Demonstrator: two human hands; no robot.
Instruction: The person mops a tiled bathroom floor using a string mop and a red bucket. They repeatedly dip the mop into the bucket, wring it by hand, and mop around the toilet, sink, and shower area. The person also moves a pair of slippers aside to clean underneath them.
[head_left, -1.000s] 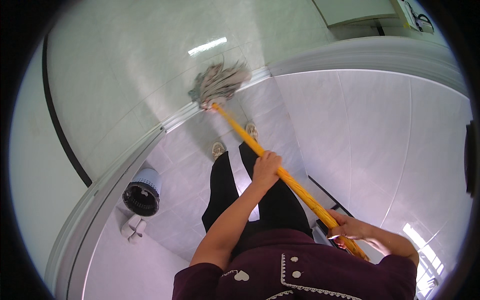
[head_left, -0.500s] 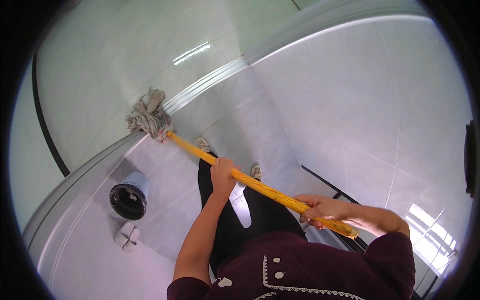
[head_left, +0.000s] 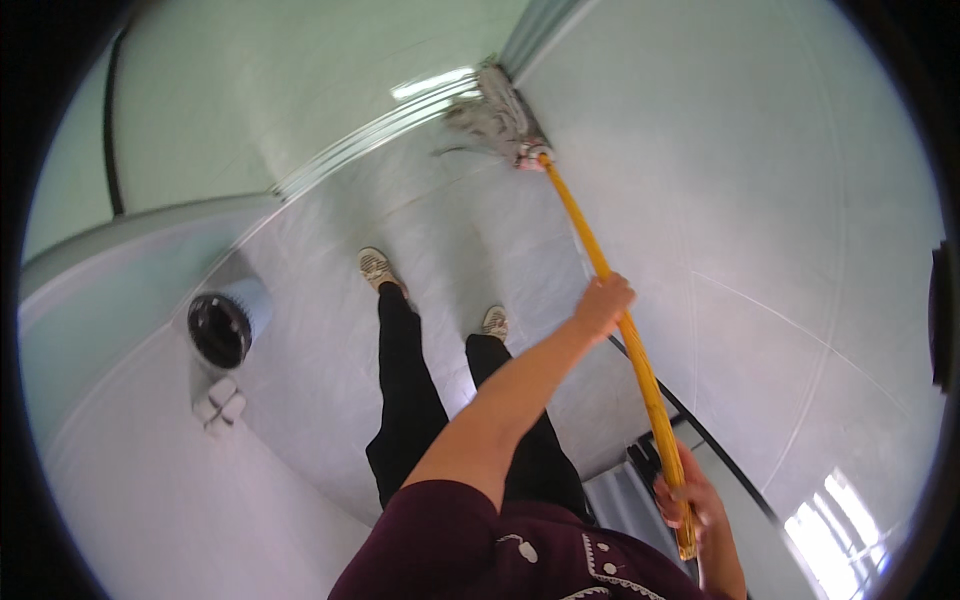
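Observation:
A string mop with a long yellow wooden handle (head_left: 642,370) slants from the far middle to the lower right. My left hand (head_left: 604,305) is wrapped round the handle at about its middle, with the arm reaching across my body. Close to the top end, my right hand (head_left: 692,497) grips the same handle. The grey mop head (head_left: 497,118), somewhat blurred, lies on the floor in the far corner, where the metal door track (head_left: 375,133) meets the right wall (head_left: 720,200).
A light blue waste bin (head_left: 246,305) with a black liner stands at the left wall. White slippers (head_left: 220,405) lie beside it. My striped shoes (head_left: 375,265) stand on grey tiles. A grey ribbed object (head_left: 622,505) sits near my right leg.
The mop head has swept from the left end of the door track to the right corner. My left hand has swung right with the handle; my right hand has dropped lower.

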